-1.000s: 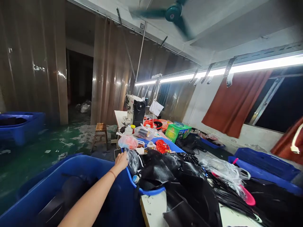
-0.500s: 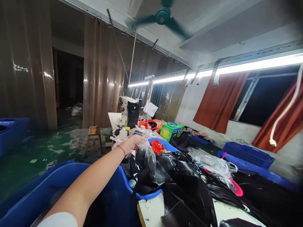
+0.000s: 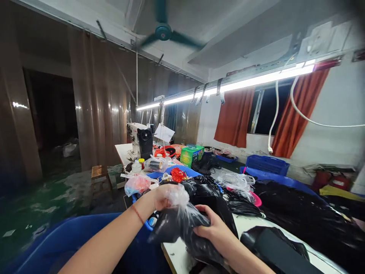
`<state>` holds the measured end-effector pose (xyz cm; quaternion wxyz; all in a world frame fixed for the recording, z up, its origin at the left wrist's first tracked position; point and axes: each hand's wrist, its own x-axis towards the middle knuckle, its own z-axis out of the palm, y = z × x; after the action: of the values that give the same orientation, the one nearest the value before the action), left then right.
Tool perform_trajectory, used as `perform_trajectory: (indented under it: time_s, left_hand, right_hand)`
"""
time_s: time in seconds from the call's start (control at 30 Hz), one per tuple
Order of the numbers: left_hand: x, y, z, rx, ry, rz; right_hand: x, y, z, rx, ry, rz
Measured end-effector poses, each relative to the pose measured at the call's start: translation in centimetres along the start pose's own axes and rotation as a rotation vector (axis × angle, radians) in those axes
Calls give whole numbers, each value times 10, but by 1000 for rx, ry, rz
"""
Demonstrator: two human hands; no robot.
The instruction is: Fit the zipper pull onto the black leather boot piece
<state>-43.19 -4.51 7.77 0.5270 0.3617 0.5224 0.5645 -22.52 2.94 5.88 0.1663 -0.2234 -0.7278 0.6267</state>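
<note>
A clear plastic bag (image 3: 186, 224) with dark contents hangs between my hands, over the near edge of a white tabletop (image 3: 174, 251). My left hand (image 3: 164, 197) is closed around its bunched white neck. Lower on the right, my right hand (image 3: 209, 224) grips the side of the bag between thumb and fingers. Just behind lies a blue tub (image 3: 195, 172) with black material and a red mesh bundle (image 3: 178, 174). Black shiny sheets (image 3: 216, 203) lie behind and to the right of my right hand.
A sewing machine (image 3: 145, 142) stands beyond the tub, with a green box (image 3: 190, 156) to its right. A large blue bin (image 3: 71, 232) is at the near left, a wooden stool (image 3: 99, 172) behind it. Black strips and crumpled clear plastic (image 3: 234, 179) cover the right side.
The view has turned right. My left hand has drawn the bag nearer, away from the table's far items, and my right hand has come into view and taken hold of it.
</note>
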Motion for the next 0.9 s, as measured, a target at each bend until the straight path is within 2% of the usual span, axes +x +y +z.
perform_trajectory:
  time_s: [0.17, 0.3, 0.37, 0.5, 0.57, 0.67, 0.8, 0.9]
  left_hand:
    - [-29, -13, 14, -53, -101, 96]
    - [-39, -21, 41, -12, -114, 195]
    - [-35, -31, 54, 39, -81, 198]
    - [-21, -56, 70, 99, 51, 162]
    - [-17, -63, 76, 120, 68, 152]
    - [-18, -66, 85, 161, 79, 199]
    - [-20, -67, 92, 235, 183, 276]
    - [-21, -74, 93, 298, 221, 332]
  right_hand:
    - [-17, 19, -15, 264, -123, 128]
    - [-27, 30, -26, 227, -96, 156]
    - [-31, 34, -27, 125, -47, 94]
    - [-38, 43, -23, -184, 176, -218]
    - [-40, 44, -21, -267, 207, -284]
    - [-40, 37, -21, -133, 98, -279]
    - [-40, 21, -26, 22, -50, -269]
    - [-38, 22, -26, 89, -66, -188]
